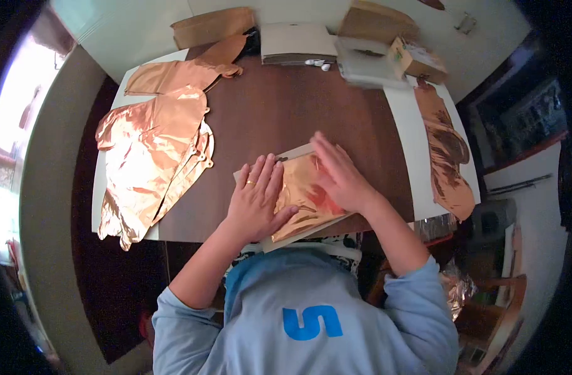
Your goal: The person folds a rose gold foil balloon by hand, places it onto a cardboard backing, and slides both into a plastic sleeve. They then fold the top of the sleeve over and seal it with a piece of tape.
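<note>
A folded sheet of shiny rose-gold foil [298, 190] lies on a pale card [285, 242] at the table's near edge. My left hand [256, 197] rests flat on the left side of the foil and card, fingers stretched out, with a ring on one finger. Over the right part of the foil is my right hand [341, 177], slightly blurred, its fingers straight and close together; whether it presses on the foil I cannot tell. To the left lies a pile of flat rose-gold foil balloons [151, 144] with small tabs along one edge.
Further foil pieces [167, 76] lie at the back left, and a long foil piece [444, 153] at the right edge. Along the back stand a stack of pale cards [297, 40], small white items [320, 64], a clear plastic bag [368, 65] and a cardboard box [417, 60].
</note>
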Demonstrator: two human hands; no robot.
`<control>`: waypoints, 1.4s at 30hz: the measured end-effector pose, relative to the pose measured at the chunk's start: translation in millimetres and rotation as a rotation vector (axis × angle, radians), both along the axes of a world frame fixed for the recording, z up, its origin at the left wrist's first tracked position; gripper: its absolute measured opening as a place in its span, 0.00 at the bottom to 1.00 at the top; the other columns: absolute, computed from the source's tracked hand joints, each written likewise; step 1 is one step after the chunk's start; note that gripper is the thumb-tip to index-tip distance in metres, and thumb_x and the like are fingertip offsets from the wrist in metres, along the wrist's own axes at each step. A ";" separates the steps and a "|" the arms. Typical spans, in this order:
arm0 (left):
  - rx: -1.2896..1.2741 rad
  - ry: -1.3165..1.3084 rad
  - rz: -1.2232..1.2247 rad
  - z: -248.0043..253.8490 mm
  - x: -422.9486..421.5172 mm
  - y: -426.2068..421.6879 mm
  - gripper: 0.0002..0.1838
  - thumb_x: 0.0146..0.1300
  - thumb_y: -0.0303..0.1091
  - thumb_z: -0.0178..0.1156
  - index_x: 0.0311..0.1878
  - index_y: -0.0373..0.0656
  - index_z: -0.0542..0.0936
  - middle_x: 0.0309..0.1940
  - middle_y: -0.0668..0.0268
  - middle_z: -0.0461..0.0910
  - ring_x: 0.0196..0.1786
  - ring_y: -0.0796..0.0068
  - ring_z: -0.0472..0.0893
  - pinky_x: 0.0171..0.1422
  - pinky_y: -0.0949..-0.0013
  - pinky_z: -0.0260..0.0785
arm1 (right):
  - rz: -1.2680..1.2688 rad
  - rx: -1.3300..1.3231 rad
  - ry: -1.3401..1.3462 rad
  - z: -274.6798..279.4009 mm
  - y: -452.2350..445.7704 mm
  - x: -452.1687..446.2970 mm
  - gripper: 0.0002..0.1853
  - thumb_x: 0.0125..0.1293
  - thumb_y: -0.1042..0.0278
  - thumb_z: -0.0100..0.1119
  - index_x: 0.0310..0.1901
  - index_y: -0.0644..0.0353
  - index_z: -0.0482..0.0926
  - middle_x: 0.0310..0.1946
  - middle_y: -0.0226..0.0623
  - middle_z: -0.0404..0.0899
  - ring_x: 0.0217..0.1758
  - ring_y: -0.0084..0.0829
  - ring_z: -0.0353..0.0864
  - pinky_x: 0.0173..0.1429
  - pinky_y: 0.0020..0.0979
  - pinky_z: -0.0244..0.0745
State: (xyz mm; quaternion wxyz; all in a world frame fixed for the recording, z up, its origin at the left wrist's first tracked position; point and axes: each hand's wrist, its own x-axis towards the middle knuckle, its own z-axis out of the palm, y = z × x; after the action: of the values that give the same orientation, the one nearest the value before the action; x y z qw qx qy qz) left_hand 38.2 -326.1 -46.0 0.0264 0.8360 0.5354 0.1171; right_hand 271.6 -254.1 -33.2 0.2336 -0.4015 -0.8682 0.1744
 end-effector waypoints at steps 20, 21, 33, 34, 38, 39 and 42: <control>-0.184 -0.373 -0.016 55.1 34.4 -1.5 0.41 0.60 0.58 0.65 0.65 0.32 0.72 0.56 0.45 0.77 0.59 0.46 0.77 0.64 0.48 0.68 | -0.330 -0.817 1.066 -40.2 -182.8 16.2 0.17 0.74 0.69 0.57 0.61 0.65 0.74 0.54 0.35 0.80 0.56 0.28 0.79 0.60 0.32 0.75; -0.259 -0.411 0.022 69.0 40.1 10.6 0.40 0.59 0.58 0.66 0.63 0.33 0.74 0.54 0.45 0.78 0.56 0.47 0.79 0.61 0.50 0.70 | -0.314 -0.844 1.016 -40.0 -184.1 21.4 0.17 0.74 0.70 0.57 0.60 0.65 0.74 0.53 0.35 0.81 0.56 0.28 0.79 0.59 0.32 0.75; -0.845 -0.601 -0.035 71.3 86.0 99.2 0.18 0.66 0.45 0.65 0.38 0.35 0.86 0.24 0.55 0.83 0.29 0.69 0.82 0.39 0.61 0.75 | -0.414 -0.900 0.868 -20.0 -168.1 38.5 0.18 0.74 0.67 0.55 0.62 0.64 0.73 0.50 0.32 0.81 0.50 0.25 0.80 0.54 0.30 0.77; -0.834 -0.604 -0.087 74.0 91.4 107.6 0.18 0.67 0.45 0.65 0.38 0.35 0.85 0.25 0.58 0.83 0.29 0.73 0.80 0.37 0.64 0.74 | -0.451 -0.989 0.962 -21.1 -163.2 41.3 0.19 0.74 0.67 0.55 0.62 0.64 0.72 0.50 0.34 0.82 0.48 0.25 0.81 0.50 0.30 0.78; -0.836 -0.476 -0.311 88.1 115.6 152.4 0.17 0.70 0.45 0.62 0.40 0.38 0.85 0.28 0.62 0.84 0.32 0.75 0.81 0.40 0.64 0.76 | -0.500 -1.113 1.152 -16.7 -144.3 61.9 0.20 0.71 0.64 0.56 0.61 0.63 0.71 0.44 0.38 0.83 0.37 0.29 0.83 0.33 0.30 0.80; -0.879 -0.421 -0.339 94.3 123.3 170.7 0.17 0.70 0.45 0.63 0.40 0.38 0.85 0.29 0.60 0.85 0.33 0.72 0.83 0.41 0.63 0.76 | -0.576 -1.166 1.184 2.2 -137.0 64.7 0.20 0.71 0.64 0.56 0.61 0.63 0.71 0.42 0.38 0.83 0.36 0.28 0.83 0.33 0.30 0.80; -0.410 -0.353 -0.378 64.1 143.0 247.0 0.14 0.63 0.42 0.63 0.39 0.40 0.86 0.34 0.52 0.86 0.37 0.55 0.86 0.45 0.55 0.77 | -0.697 -1.093 1.098 -5.7 -131.5 78.2 0.18 0.72 0.65 0.55 0.58 0.66 0.73 0.40 0.39 0.83 0.35 0.30 0.83 0.36 0.30 0.80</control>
State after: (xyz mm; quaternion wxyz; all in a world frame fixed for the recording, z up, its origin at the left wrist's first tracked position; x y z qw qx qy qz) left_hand 181.2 -79.1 18.1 0.3078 0.8646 0.3705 0.1430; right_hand 349.8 -385.6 -38.9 0.4353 -0.5607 -0.2521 0.6577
